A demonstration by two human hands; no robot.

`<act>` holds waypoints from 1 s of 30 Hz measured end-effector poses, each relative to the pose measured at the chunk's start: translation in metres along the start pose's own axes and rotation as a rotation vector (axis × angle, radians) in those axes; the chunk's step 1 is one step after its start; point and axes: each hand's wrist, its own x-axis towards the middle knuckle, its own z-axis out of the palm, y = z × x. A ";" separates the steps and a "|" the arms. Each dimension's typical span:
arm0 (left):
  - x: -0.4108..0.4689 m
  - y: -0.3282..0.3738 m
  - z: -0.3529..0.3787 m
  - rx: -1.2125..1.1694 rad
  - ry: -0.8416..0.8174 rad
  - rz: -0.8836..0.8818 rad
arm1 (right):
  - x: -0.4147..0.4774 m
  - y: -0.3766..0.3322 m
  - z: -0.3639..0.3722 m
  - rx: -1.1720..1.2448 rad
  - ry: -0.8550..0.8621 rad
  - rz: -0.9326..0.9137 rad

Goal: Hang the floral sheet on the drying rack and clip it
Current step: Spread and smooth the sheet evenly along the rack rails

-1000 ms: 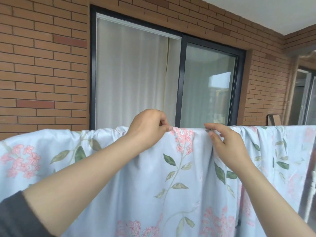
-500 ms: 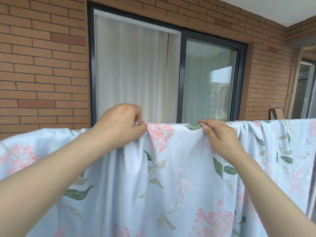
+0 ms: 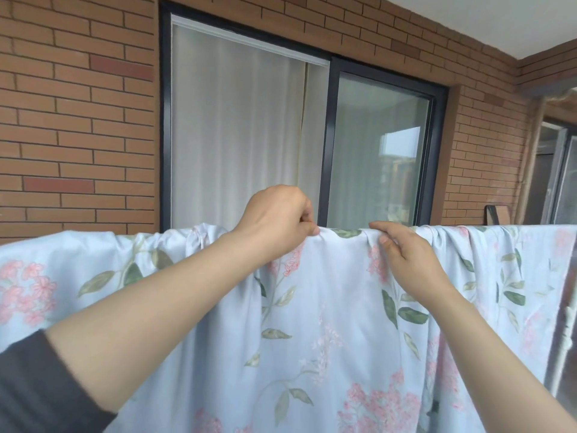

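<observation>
Pinching the top fold of the floral sheet [image 3: 327,307] with curled left hand [image 3: 278,217] and, just beside it, right hand [image 3: 406,260] thumb and forefinger, along the cloth-hidden rack rail running left-to-right.

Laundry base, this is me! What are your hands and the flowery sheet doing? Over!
Left hand pinching floral sheet at top fold. Right hand pinching it alongside. Sheet draped over, rack hidden beneath. No clip in view.
</observation>
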 end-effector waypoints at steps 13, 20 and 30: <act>-0.036 -0.034 -0.021 0.033 0.042 -0.099 | 0.005 -0.003 0.012 -0.042 -0.006 -0.028; -0.044 -0.035 -0.027 0.000 0.018 -0.054 | -0.001 -0.039 0.018 -0.112 -0.096 -0.195; -0.084 -0.083 -0.076 -0.045 -0.024 -0.126 | -0.005 -0.124 0.039 0.044 -0.137 -0.311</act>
